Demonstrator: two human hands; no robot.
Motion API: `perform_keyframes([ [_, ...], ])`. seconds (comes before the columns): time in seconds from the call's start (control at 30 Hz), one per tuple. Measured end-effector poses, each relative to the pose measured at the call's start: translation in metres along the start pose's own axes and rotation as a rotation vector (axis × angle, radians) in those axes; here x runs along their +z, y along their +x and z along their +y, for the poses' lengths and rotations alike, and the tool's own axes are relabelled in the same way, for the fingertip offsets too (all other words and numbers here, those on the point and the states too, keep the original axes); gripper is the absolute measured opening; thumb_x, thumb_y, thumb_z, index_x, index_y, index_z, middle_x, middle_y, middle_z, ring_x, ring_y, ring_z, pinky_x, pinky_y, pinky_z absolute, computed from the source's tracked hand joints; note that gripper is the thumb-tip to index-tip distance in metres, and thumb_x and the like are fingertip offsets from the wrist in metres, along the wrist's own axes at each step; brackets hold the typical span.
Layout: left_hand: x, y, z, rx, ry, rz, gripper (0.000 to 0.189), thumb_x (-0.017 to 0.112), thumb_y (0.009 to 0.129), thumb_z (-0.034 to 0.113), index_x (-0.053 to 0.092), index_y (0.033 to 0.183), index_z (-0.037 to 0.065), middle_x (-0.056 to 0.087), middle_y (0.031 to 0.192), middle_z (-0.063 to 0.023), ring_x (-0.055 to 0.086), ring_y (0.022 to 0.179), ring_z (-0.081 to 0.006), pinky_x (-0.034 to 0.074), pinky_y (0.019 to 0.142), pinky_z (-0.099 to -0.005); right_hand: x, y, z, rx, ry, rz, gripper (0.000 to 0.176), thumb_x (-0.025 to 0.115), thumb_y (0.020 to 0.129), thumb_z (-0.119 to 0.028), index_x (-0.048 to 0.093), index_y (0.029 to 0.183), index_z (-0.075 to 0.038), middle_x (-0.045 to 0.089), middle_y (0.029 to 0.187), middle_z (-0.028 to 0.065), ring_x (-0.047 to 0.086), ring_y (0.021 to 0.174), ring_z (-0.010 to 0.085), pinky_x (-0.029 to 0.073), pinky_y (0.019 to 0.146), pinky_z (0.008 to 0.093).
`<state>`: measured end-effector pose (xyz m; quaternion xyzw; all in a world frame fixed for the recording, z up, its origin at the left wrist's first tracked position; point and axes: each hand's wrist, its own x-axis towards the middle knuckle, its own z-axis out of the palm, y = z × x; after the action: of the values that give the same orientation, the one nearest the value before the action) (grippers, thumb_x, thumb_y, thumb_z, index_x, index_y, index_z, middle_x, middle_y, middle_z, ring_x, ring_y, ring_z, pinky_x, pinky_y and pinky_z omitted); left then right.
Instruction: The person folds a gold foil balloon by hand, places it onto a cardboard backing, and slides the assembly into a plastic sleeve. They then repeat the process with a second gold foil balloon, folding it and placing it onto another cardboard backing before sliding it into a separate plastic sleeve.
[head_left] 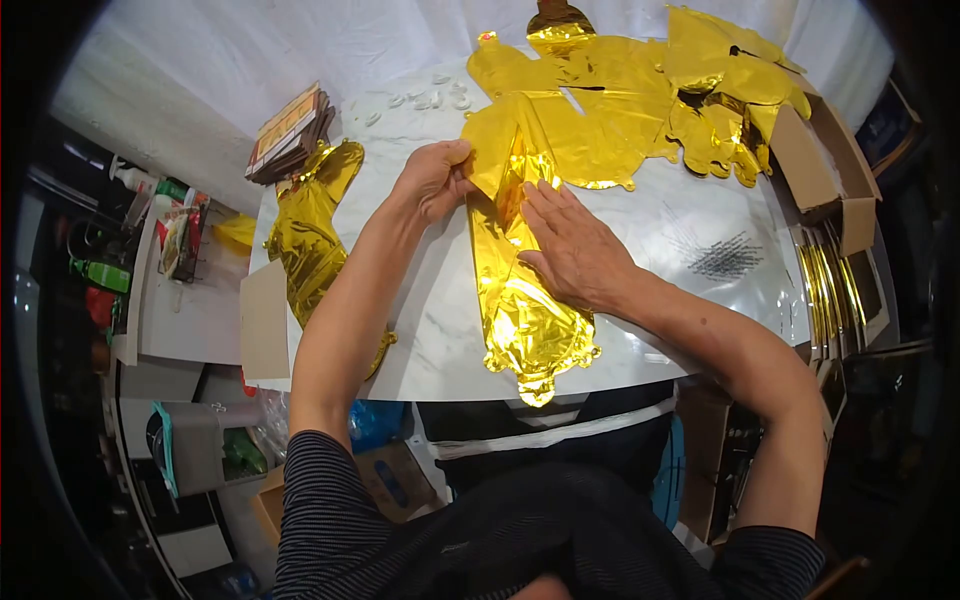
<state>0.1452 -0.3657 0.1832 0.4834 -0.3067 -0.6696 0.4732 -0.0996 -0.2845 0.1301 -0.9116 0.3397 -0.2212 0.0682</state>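
A flat, uninflated gold foil balloon (540, 320) lies lengthwise on the table in front of me, its scalloped end near the front edge. My left hand (437, 178) pinches the left edge of its upper part, where the foil is lifted and creased. Pressed flat on the foil's right side is my right hand (572, 240), fingers stretched out and holding nothing. Beyond both hands, more flat gold foil balloons (610, 110) overlap across the back of the table; where one ends and another begins is hard to tell.
Another gold foil balloon (305, 240) lies at the left, by a stack of printed cards (290, 130). Small clear pieces (430, 98) are scattered at the back. An open cardboard box (820, 160) stands at the right, above a box of folded gold foil (830, 280).
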Motion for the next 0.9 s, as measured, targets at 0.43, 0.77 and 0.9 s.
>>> perform_keyframes([
  [0.43, 0.033, 0.003, -0.024, 0.420, 1.036, 0.173, 0.035, 0.088, 0.089, 0.022, 0.064, 0.103, 0.001, 0.072, 0.095, -0.0101, 0.071, 0.080, -0.0203, 0.057, 0.068, -0.0330, -0.008, 0.002, -0.003, 0.017, 0.037, -0.010, 0.064, 0.060, 0.106, -0.035, 0.048, 0.148, 0.011, 0.044, 0.159, 0.0295, 0.036, 0.154, 0.0429, 0.024, 0.132, 0.0511],
  [0.77, 0.039, 0.015, -0.013, 0.382, 1.175, 0.193, 0.057, 0.067, 0.098, 0.050, 0.076, 0.084, -0.005, 0.075, 0.081, -0.0268, 0.074, 0.082, -0.0426, 0.055, 0.078, -0.0499, 0.000, 0.001, -0.001, -0.005, 0.030, 0.044, 0.063, 0.061, 0.105, -0.036, 0.049, 0.151, 0.006, 0.044, 0.161, 0.0282, 0.036, 0.155, 0.0422, 0.024, 0.132, 0.0508],
  [0.9, 0.059, 0.000, 0.012, 0.188, 1.308, 0.123, 0.052, 0.065, 0.105, 0.044, 0.077, 0.103, -0.006, 0.072, 0.077, -0.0111, 0.065, 0.067, -0.0153, 0.051, 0.063, -0.0362, 0.000, 0.001, -0.002, 0.002, 0.009, 0.021, 0.066, 0.061, 0.105, -0.036, 0.045, 0.155, 0.004, 0.042, 0.162, 0.0272, 0.035, 0.155, 0.0423, 0.024, 0.132, 0.0509],
])
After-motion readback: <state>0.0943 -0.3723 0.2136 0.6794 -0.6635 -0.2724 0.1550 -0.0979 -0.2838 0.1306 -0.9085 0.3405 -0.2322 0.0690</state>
